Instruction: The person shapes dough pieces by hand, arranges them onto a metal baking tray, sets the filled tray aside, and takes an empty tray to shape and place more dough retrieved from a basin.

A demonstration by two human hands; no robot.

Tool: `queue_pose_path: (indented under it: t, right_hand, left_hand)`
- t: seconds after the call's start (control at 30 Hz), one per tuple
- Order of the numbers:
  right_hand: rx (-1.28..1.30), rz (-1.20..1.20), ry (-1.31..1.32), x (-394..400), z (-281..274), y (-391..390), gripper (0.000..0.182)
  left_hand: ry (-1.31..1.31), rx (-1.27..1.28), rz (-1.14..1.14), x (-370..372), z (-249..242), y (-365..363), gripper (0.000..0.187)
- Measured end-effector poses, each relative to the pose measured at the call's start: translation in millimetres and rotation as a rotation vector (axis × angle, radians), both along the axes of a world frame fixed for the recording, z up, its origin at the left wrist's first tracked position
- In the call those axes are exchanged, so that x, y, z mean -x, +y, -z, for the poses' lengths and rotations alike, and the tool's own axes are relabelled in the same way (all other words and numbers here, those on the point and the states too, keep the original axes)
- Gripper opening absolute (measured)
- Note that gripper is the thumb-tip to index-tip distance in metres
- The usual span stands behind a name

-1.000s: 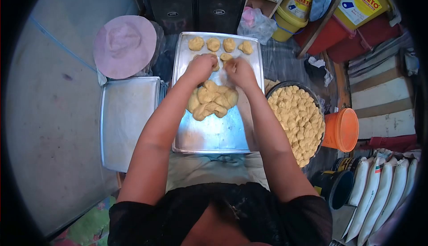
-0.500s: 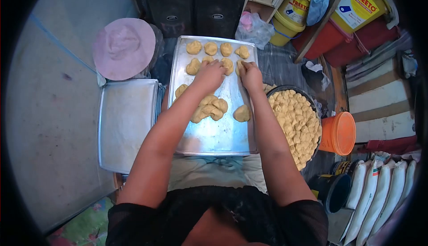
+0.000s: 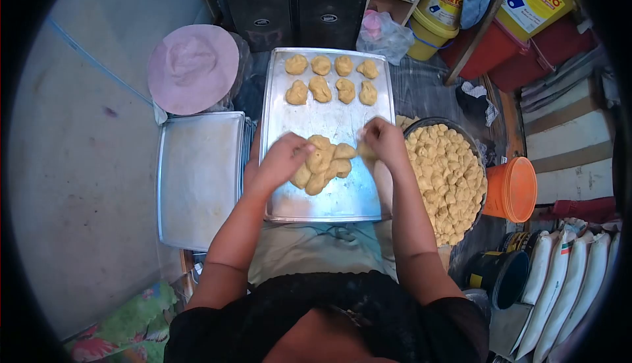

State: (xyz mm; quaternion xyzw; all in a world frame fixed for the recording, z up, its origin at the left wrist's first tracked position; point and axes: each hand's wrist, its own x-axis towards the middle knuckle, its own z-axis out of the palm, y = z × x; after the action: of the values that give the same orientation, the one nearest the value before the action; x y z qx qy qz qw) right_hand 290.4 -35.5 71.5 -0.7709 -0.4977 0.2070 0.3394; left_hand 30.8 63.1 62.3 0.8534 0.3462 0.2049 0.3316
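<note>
A metal tray (image 3: 289, 210) lies across my lap with two rows of dough lumps (image 3: 320, 65) at its far end. Nearer to me a pile of dough pieces (image 3: 322, 164) sits in the middle of the tray. My left hand (image 3: 288, 157) is at the pile's left edge, fingers bent and touching it; whether it grips a piece is hidden. To the right of the pile, my right hand (image 3: 382, 140) is closed over the tray's right side, its fingertips pinching a blurred piece of dough (image 3: 367, 152).
A round black tub (image 3: 484, 195) full of dough pieces stands right of the tray. Stacked trays (image 3: 201, 179) and a pink hat (image 3: 193, 69) are at left. An orange bucket (image 3: 512, 189), yellow buckets (image 3: 436, 17) and white sacks (image 3: 553, 284) line the right.
Both hands have moved back from the second row toward me, uncovering its lumps. My left hand is now at the pile, and my right hand is beside it where a loose piece lay.
</note>
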Motion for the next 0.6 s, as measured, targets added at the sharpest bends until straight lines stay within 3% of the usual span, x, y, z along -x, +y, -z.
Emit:
queue_pose_path:
  t: [0.03,0.07,0.1,0.17,0.23,0.3,0.33,0.43,0.47,0.57,0.6]
  right_hand:
    - [-0.047,0.044,-0.085,-3.6,-0.6,8.8,0.017]
    - [-0.114,0.001,-0.233,-2.8,-0.7,15.0,0.020]
    - [-0.187,-0.044,-0.385,4.8,-6.8,24.1,0.022]
    - [-0.255,-0.281,-0.212,34.0,-13.2,35.2,0.028]
    - [-0.124,-0.503,-0.060,58.5,4.7,43.9,0.031]
    - [-0.026,-0.517,0.155,54.1,17.8,57.5,0.033]
    - [0.023,-0.524,0.260,51.9,23.5,66.1,0.033]
    - [-0.199,-0.168,0.495,52.3,33.3,77.1,0.032]
    - [-0.212,-0.077,0.453,53.6,35.7,78.5,0.029]
    - [-0.294,-0.146,-0.130,66.7,34.4,68.4,0.028]
    - [-0.173,-0.183,-0.091,67.2,24.2,64.9,0.031]
  left_hand:
    - [-0.128,0.012,-0.030,6.1,0.8,3.0,0.034]
    - [-0.035,-0.179,-0.107,14.3,0.7,5.2,0.036]
    - [0.004,-0.031,-0.095,21.1,-1.8,7.6,0.034]
    - [0.084,0.275,-0.070,33.9,-2.3,5.9,0.031]
    - [-0.067,0.366,-0.169,34.3,12.1,12.2,0.024]
    - [-0.225,0.548,-0.296,33.4,15.1,23.9,0.021]
    - [-0.165,0.415,-0.315,28.3,0.2,27.7,0.017]
    - [-0.235,0.164,-0.315,11.1,8.3,43.8,0.015]
    - [-0.186,0.037,-0.285,6.6,9.7,44.4,0.015]
    - [-0.084,-0.290,-0.180,-6.9,22.2,42.9,0.016]
    - [-0.004,-0.129,-0.248,-12.9,10.2,36.1,0.024]
